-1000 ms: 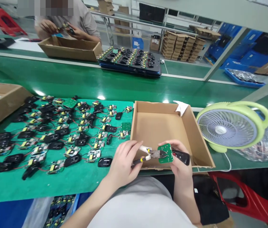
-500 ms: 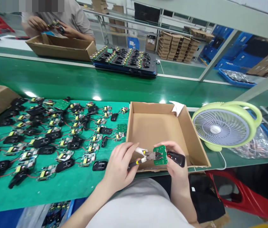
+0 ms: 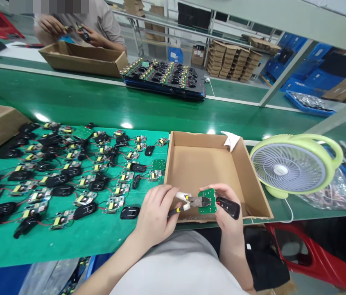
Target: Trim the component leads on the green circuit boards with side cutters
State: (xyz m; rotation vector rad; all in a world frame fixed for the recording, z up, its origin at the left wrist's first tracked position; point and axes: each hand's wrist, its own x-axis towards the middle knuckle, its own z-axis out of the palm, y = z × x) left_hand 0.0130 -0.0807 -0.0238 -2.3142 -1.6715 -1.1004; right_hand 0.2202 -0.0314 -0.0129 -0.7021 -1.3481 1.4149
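Observation:
My left hand (image 3: 157,209) is wrapped round the handles of a pair of pliers (image 3: 195,202), one handle white and the other black and yellow. The jaws lie against the face of a green circuit board (image 3: 207,208). My right hand (image 3: 226,200) grips that board by its far side, with a black plastic casing (image 3: 228,207) beside it, joined by a red wire. Both hands are above the near edge of a shallow cardboard box (image 3: 203,164). Whether the jaws pinch a part on the board is too small to tell.
Several circuit boards wired to black casings (image 3: 56,180) cover the green mat (image 3: 77,241) on the left. A green fan (image 3: 289,164) stands right of the box. Across the bench, a loaded black tray (image 3: 163,78) sits beside another cardboard box (image 3: 80,57), where a co-worker's hands (image 3: 53,25) hold parts.
The whole view has shifted slightly. My hands, the pliers and the board keep nearly the same pose over the box. The co-worker's hands have moved a little.

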